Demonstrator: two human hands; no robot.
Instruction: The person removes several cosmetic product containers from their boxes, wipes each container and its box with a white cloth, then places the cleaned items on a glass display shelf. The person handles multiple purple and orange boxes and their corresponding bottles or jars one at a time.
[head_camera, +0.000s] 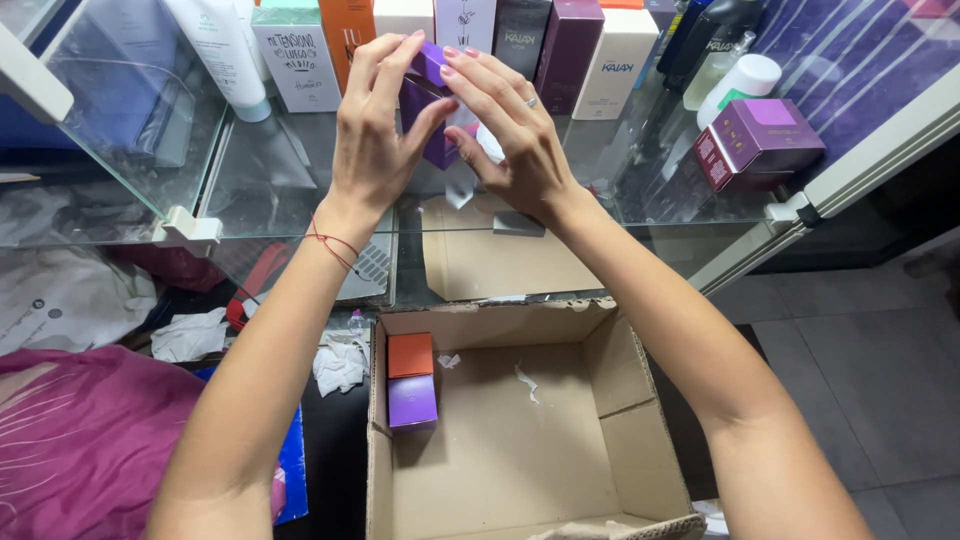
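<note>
Bright, even light falls from overhead, without hard shadows. The clear glass shelf (300, 190) carries pale glare and faint reflections toward nine o'clock, and the boxes above it mirror dimly in its surface. Inside the open brown cardboard box (620, 400) at six o'clock, soft shadow gathers along the left wall. The forearms bulge and stretch toward the lower edge from wide-angle distortion. Focus is sharp at centre; the magenta cloth (80, 440) at eight o'clock looks slightly soft.

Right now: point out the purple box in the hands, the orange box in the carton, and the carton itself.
purple box (428, 105), head view, side face between the hands.
orange box (410, 355), head view, top face.
carton (622, 385), head view, right inner wall.
</note>
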